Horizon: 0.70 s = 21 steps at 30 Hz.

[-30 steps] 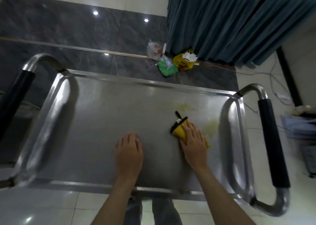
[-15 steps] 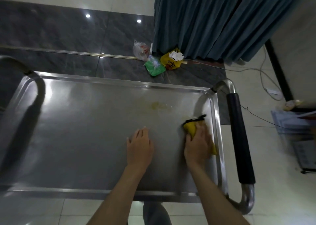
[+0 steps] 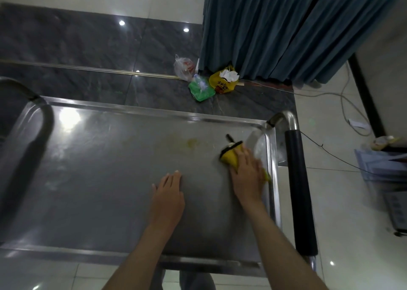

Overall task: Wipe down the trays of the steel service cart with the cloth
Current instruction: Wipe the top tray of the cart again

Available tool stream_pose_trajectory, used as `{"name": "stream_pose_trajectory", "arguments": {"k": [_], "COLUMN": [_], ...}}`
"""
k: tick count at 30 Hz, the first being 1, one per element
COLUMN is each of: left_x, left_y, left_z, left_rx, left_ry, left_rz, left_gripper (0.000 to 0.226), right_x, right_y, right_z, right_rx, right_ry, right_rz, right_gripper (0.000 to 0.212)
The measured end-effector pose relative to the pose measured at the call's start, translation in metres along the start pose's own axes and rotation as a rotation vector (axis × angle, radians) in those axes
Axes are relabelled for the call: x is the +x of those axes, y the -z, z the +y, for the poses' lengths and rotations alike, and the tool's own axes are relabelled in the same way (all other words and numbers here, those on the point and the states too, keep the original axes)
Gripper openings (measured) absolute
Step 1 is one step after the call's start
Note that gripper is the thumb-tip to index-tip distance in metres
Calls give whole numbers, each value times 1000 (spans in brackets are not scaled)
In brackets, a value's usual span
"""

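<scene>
The steel cart's top tray (image 3: 99, 179) fills the middle of the view. My right hand (image 3: 246, 175) presses flat on a yellow cloth with a black edge (image 3: 230, 155) near the tray's right rim, fingers straight. My left hand (image 3: 168, 197) rests flat on the tray's middle, palm down, holding nothing. A yellowish stain (image 3: 191, 142) sits on the steel to the left of the cloth, toward the far rim.
The cart's right handle with a black grip (image 3: 299, 190) runs along the right side; the left handle (image 3: 19, 87) is at the far left. Plastic bags (image 3: 202, 80) lie on the floor beyond the cart beside a blue curtain (image 3: 286, 29). Cables and papers lie right.
My right hand has slid the cloth from the tray's middle right to its right rim, then a little farther away along the rim. My left hand has stayed flat on the tray.
</scene>
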<state>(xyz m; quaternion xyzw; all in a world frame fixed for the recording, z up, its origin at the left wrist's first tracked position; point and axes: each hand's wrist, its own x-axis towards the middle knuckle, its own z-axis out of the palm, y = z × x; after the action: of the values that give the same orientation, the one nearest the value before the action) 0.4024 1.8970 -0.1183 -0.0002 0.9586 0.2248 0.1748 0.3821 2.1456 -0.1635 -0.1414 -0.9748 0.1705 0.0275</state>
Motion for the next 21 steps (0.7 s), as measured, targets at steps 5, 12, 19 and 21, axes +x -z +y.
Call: {"name": "stream_pose_trajectory", "arguments": {"k": [5, 12, 19, 21], "left_x": [1, -1, -3, -3], "left_y": [-1, -2, -8, -7], "left_z": [0, 3, 1, 0], "left_rx": [20, 57, 102, 108], "left_ry": [-24, -13, -54, -72], "left_rz": [8, 52, 86, 101], "left_gripper": [62, 59, 67, 63], "right_x": [21, 12, 16, 31], "right_y": [21, -8, -17, -11], "right_z": [24, -44, -62, -48], "right_rx": [40, -2, -32, -33], "right_ry": [-204, 74, 475, 419], "right_rz": [142, 4, -106, -86], "right_gripper": [56, 60, 58, 58]}}
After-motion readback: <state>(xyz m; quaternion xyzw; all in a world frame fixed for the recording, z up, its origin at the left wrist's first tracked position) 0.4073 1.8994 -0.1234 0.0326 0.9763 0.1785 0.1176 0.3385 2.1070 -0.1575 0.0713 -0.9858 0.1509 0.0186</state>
